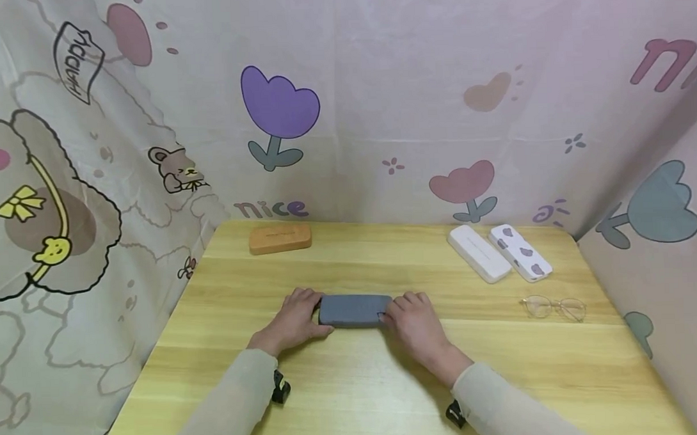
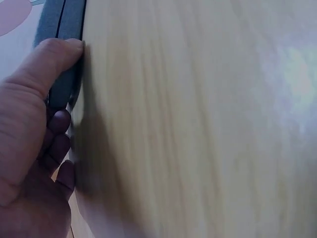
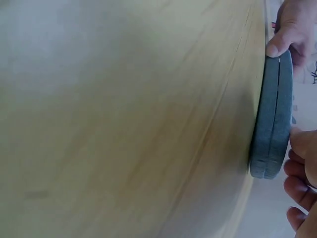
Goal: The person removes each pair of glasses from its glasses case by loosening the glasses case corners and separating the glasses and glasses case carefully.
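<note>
A blue-grey glasses case (image 1: 354,311) lies on the table, its lid down with a thin seam along the side. My left hand (image 1: 294,318) grips the left end, with the thumb (image 2: 62,52) against the front side and the fingers bent round the end and back. At the opposite end, my right hand (image 1: 415,324) holds the right corner. In the right wrist view its thumb tip touches the top of the lid, while the other fingers curl beyond the end. Part of the right hand's grip is hidden behind the case.
An orange case (image 1: 280,239) sits at the back left. Toward the back right are a white case (image 1: 479,254) and a white case with purple-grey patterns (image 1: 520,253). Thin-framed glasses (image 1: 554,307) lie on the right. Patterned cloth (image 1: 373,108) hangs behind the wooden table (image 1: 355,396).
</note>
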The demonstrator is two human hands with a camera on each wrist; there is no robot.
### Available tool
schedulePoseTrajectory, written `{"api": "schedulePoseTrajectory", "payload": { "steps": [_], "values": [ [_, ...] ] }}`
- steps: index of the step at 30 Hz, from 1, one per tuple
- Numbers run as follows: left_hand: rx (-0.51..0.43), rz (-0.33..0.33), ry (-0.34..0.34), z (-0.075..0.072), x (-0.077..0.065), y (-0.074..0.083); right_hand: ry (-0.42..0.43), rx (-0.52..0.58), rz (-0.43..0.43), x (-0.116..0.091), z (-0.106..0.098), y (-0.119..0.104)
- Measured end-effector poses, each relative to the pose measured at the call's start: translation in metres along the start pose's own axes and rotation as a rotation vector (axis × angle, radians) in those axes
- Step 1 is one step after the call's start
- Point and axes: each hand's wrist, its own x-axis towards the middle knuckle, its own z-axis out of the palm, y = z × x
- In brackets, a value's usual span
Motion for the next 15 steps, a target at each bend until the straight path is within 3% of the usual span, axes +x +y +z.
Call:
{"api": "schedulePoseTrajectory", "payload": {
  "steps": [8,15],
  "values": [
    [0.000,-0.003,0.011,-0.0011,0.0003,0.0029,0.025,0.017,0.017,-0.0023,0.0024,-0.0008],
    [0.017,-0.026,0.022,0.0023,-0.0006,0.0055,-0.018,0.031,0.038,-0.0068,0.0040,-0.0015]
  ]
}}
